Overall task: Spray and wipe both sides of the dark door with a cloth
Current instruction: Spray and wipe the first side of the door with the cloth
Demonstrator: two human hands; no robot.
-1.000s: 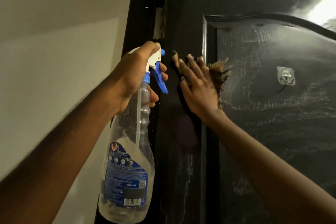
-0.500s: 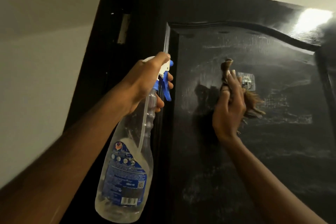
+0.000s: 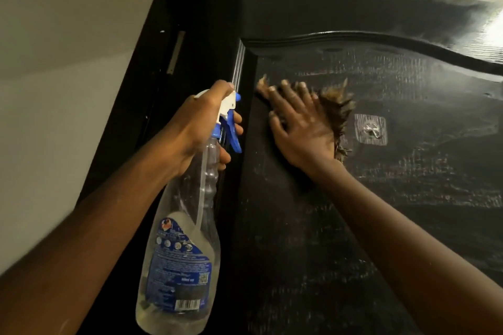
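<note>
Sweeping back across the dark door point(image 3: 299, 239), the right hand point(image 3: 299, 125) has carried the cloth point(image 3: 337, 109) away from the adhesive hook point(image 3: 370, 129), where it was half a second ago, and now lies just left of it. Wet streaks cover the panel all round the hook. Well left of the hook, the spray bottle point(image 3: 185, 253) hangs tilted, the left hand point(image 3: 201, 119) wrapped round its neck, fingers by the trigger. The right hand is flat, fingers straight, pressing the brown cloth to the panel. A likely risk is that a return stroke snags the cloth's frayed edge on the hook and pulls the hook loose.
</note>
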